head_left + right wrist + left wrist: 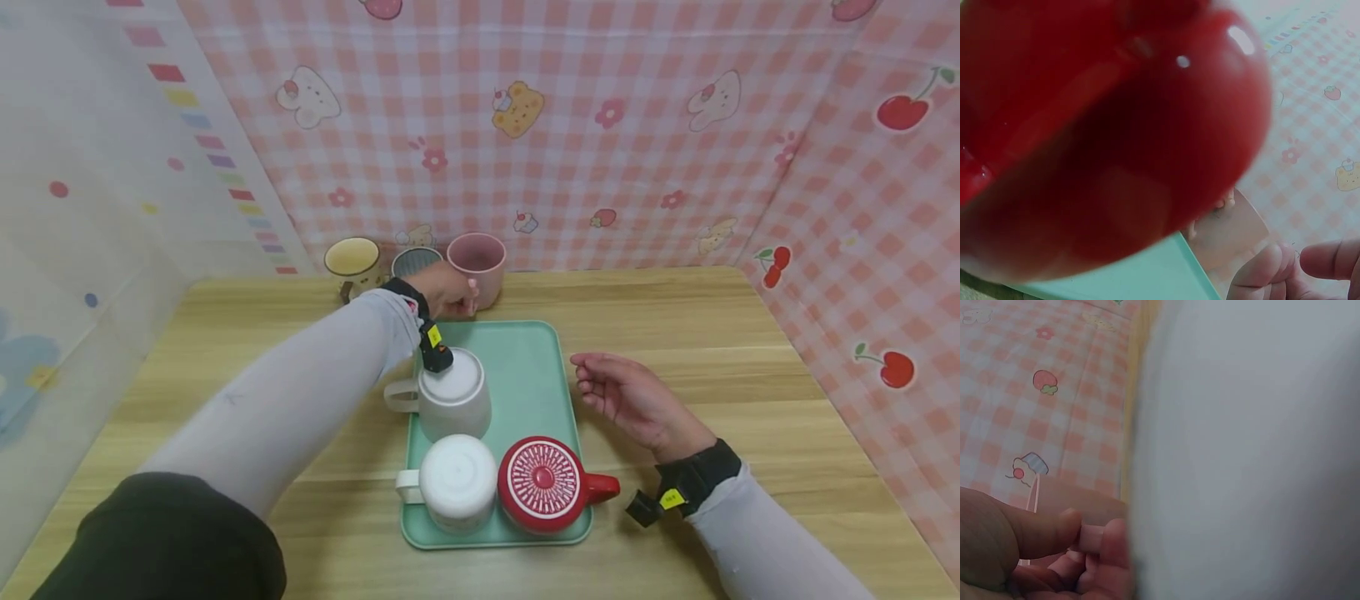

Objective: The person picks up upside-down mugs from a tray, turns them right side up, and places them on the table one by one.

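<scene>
My left hand (456,298) reaches across the mint-green tray (528,367) to the back of the table. It grips a pink mug (478,260) that stands upright just behind the tray. In the left wrist view the curled fingers (1060,534) pinch a pink part of it, with a white mug (1241,456) blurred close by. My right hand (594,382) rests on the table to the right of the tray, fingers relaxed and holding nothing. The right wrist view is filled by a red mug (1104,125).
On the tray stand two upturned white mugs (452,398) (457,482) and an upturned red mug (543,485). A yellow mug (352,260) and a grey-blue mug (414,260) stand at the back left. Checked cloth walls close in the wooden table (750,333).
</scene>
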`<move>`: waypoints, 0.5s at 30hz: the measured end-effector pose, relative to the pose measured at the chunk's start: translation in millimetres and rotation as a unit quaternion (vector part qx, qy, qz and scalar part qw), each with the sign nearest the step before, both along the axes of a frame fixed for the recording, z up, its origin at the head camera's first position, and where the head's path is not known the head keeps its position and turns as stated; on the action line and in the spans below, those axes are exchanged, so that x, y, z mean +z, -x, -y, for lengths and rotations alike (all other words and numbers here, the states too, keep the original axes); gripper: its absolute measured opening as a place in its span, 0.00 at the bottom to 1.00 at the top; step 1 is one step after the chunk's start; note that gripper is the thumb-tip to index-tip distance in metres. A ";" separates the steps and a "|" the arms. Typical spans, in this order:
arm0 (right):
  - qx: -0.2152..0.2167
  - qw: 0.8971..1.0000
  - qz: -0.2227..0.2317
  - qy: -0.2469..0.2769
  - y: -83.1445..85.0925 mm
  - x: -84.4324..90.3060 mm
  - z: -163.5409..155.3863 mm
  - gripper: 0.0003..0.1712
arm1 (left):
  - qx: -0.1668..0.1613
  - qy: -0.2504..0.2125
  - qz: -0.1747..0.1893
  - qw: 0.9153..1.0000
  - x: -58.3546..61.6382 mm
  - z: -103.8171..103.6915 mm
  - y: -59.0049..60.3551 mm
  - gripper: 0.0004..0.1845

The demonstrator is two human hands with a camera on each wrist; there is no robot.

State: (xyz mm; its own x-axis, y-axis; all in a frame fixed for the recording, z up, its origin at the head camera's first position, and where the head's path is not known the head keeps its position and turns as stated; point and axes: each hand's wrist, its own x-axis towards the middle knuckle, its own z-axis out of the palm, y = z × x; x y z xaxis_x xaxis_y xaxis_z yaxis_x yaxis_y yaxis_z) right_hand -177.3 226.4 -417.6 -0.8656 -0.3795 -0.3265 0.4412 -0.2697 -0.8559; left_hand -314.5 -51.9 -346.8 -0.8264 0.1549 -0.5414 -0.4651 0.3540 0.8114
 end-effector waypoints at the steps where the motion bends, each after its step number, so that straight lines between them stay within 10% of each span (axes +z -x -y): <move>1: 0.001 1.000 0.000 -0.002 -0.1 0.1 0.4 0.14 | 0.002 -0.002 0.003 1.000 0.5 0.4 -0.3 0.11; 15: 0.010 1.000 0.000 -0.002 -1.1 -1.0 2.9 0.14 | -0.068 0.082 -0.042 0.993 13.5 12.4 -9.9 0.05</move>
State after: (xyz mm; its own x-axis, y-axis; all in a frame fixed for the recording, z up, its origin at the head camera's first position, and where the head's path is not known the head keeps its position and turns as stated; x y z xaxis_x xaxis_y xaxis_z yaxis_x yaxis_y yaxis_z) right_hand -176.3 223.5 -418.6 -0.8576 -0.3961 -0.3281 0.4469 -0.2578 -0.8566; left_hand -304.5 -64.2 -333.3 -0.8470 0.1829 -0.4992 -0.3378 0.5399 0.7710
